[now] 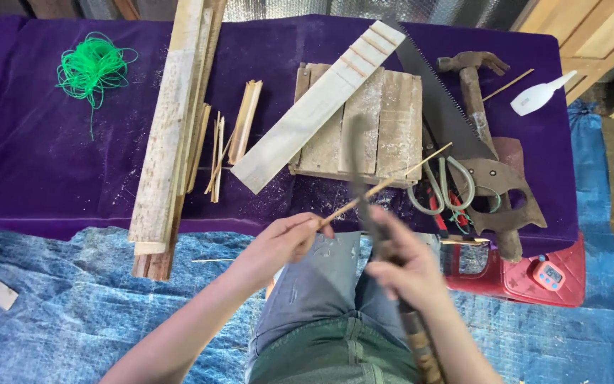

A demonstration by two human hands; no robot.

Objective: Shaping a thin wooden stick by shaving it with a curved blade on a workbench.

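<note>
My left hand (278,245) pinches the near end of a thin bamboo stick (392,178), which slants up and to the right over the table's front edge. My right hand (403,267) grips the handle of a dark, blurred knife (358,171) whose blade points away from me and crosses the stick. Both hands hover above my lap, in front of the purple-covered table (37,171). A small wooden block of planks (385,131) lies just beyond the blade.
On the table lie long bamboo slats (168,135), thin split strips (216,153), a flat notched slat (314,107), a hand saw (463,142), a hammer (474,92), scissors (442,188), green cord (94,67) and a white bottle (538,96). A red stool with a timer (548,274) stands at right on blue tarp (72,306).
</note>
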